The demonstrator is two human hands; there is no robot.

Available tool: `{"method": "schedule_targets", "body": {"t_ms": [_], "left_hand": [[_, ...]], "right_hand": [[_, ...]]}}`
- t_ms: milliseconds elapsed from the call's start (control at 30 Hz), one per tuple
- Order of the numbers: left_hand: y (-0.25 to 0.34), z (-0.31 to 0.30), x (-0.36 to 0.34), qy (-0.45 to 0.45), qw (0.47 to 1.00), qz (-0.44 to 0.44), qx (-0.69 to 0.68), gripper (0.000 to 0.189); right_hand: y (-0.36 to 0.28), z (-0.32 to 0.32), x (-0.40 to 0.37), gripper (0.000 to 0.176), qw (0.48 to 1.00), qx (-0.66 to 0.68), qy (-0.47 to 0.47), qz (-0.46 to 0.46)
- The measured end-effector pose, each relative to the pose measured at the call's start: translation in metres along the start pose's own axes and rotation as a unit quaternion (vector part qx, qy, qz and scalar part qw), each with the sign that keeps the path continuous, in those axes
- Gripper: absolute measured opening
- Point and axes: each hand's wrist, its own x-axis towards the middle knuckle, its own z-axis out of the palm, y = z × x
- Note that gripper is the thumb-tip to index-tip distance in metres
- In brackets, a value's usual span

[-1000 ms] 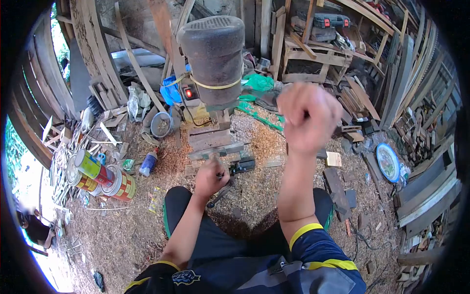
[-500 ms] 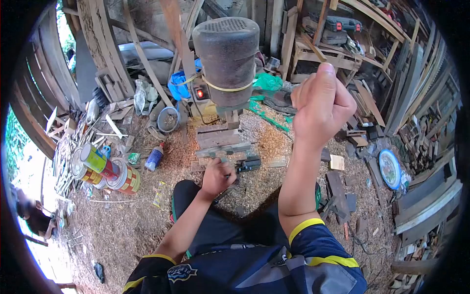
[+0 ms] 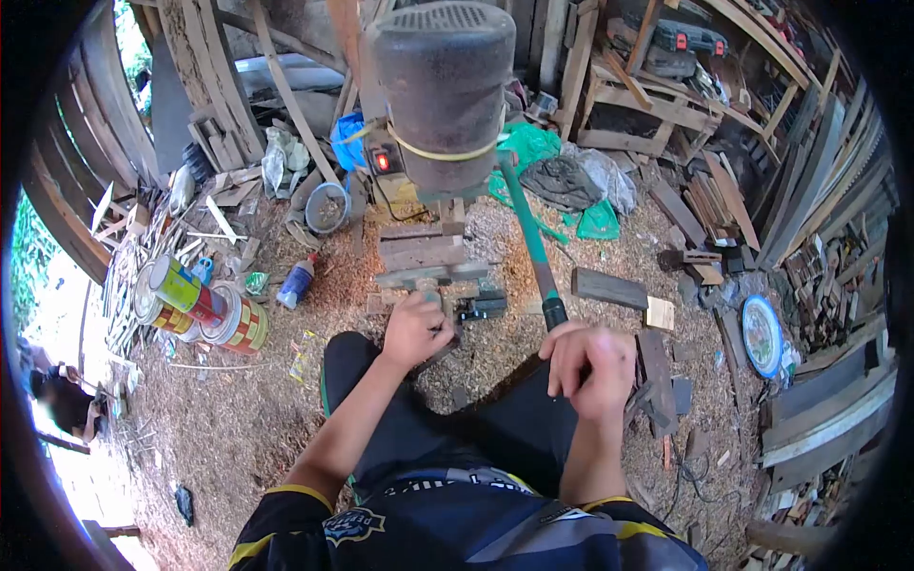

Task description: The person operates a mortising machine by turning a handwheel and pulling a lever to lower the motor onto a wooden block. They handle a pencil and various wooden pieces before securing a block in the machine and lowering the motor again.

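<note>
A dark drum-shaped machine with a yellow band and a lit red switch stands before me. From its right side a green lever slopes down toward me. My right hand is curled at the lever's black end. Below the machine, my left hand is closed at the near edge of the wood blocks and metal bar; what its fingers hold is hidden. A black metal part lies just right of it.
Paint cans and a blue bottle stand on the left. A bucket is behind them. On the right lie a dark plank and a round blue-rimmed plate. Another person is at the far left.
My right hand has swung down and toward me with the lever, which now slopes down in full view. My left hand has stayed about the same place, its fingers slightly shifted.
</note>
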Motion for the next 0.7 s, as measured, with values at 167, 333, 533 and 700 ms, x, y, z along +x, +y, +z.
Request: {"method": "schedule_targets", "body": {"t_ms": [167, 333, 533, 700], "left_hand": [[0.001, -0.001, 0.001, -0.008, 1.000, -0.001, 0.016, 0.022], [0.000, 0.000, -0.005, -0.009, 1.000, -0.013, 0.017, 0.019], [0.001, -0.004, -0.002, -0.025, 1.000, -0.008, 0.000, 0.016], [-0.003, 0.000, -0.001, -0.013, 1.000, -0.013, -0.003, 0.017]], "right_hand": [[0.003, 0.015, 0.005, 0.033, 0.913, -0.389, 0.059, 0.109], [-0.018, -0.006, 0.048, 0.046, 0.755, -0.059, 0.043, 0.651], [-0.011, 0.026, 0.051, 0.034, 0.772, -0.207, 0.112, 0.590], [0.018, 0.022, 0.015, 0.039, 0.773, -0.376, 0.056, 0.508]]}}
